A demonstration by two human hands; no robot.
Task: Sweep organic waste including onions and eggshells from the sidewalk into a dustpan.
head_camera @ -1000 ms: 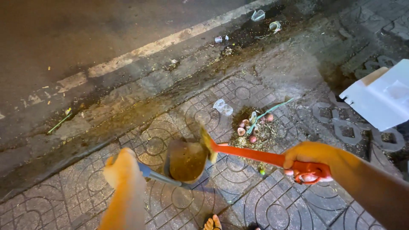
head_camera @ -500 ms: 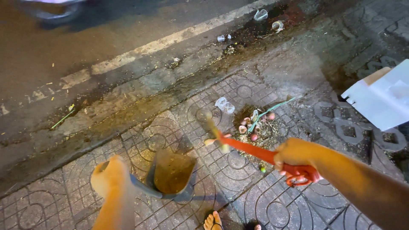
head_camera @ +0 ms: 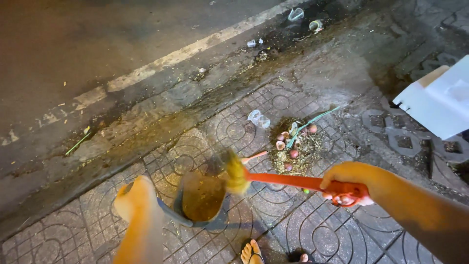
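We note the dustpan (head_camera: 200,198) on the paving between our left hand (head_camera: 136,203) and right hand (head_camera: 349,181). The brush (head_camera: 278,180) lies over its right edge. The litter pile (head_camera: 295,144) sits beyond the brush, the kerb (head_camera: 161,122) farther behind.

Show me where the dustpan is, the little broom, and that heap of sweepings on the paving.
dustpan (head_camera: 201,198): head view, on the dirty inside of its scoop.
broom (head_camera: 288,181): head view, midway along its orange handle.
heap of sweepings (head_camera: 296,146): head view, on the middle of the heap, among shells and straw.
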